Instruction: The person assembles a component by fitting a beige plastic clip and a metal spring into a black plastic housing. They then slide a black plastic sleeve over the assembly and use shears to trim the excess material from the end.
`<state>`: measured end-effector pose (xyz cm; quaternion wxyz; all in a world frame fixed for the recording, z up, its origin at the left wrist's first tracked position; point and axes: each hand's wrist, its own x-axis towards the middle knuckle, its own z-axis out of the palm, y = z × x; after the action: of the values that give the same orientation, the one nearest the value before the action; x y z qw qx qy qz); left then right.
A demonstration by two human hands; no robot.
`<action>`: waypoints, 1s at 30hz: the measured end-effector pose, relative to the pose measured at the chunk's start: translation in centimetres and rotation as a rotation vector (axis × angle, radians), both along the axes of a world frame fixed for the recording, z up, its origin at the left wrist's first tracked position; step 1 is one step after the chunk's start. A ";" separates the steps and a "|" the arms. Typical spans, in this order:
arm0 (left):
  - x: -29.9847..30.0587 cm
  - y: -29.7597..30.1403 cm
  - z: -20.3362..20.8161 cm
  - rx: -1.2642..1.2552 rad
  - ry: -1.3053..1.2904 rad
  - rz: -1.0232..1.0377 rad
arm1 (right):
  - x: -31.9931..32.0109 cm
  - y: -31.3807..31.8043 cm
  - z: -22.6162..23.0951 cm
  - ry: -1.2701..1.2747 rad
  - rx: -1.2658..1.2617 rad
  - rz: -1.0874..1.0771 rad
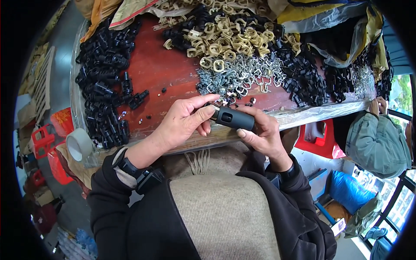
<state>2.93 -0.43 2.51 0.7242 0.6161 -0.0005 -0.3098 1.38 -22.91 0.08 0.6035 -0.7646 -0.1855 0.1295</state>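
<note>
Over the table's near edge I hold a black tubular plastic fitting point(234, 120) with an oval slot in its side. My right hand point(265, 132) is wrapped round its right end. The thumb and fingers of my left hand point(184, 120) close on its left end, where a small bit of beige shows; the fingertips partly hide that end. Just beyond my hands lie a heap of bent silver metal clips point(247, 73) and a larger pile of beige plastic rings point(221, 41).
Black fittings point(104, 82) are heaped along the table's left side, and small black parts point(304, 80) at the right. A tape roll point(79, 144) sits at the left corner. A co-worker's sleeve point(376, 143) is at the right, near a red stool point(318, 141). Plastic wrap covers the table edge point(320, 113).
</note>
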 end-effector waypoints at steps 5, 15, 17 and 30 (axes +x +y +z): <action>-0.1 -0.4 0.1 0.100 -0.144 -0.019 | 0.1 0.0 0.8 0.074 0.026 -0.010; -2.3 0.6 1.4 0.005 -0.225 0.058 | -1.5 1.2 2.8 0.017 0.042 -0.007; -2.7 0.9 1.4 -0.039 -0.159 0.063 | -1.9 1.4 3.0 0.019 0.021 -0.003; -1.7 1.5 0.1 -0.256 0.272 0.184 | -1.5 0.1 2.5 0.069 0.042 -0.094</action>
<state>1.26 1.10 2.59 0.8153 0.4689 0.1139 -0.3201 -0.10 -22.77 2.55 0.6307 -0.7548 -0.1314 0.1233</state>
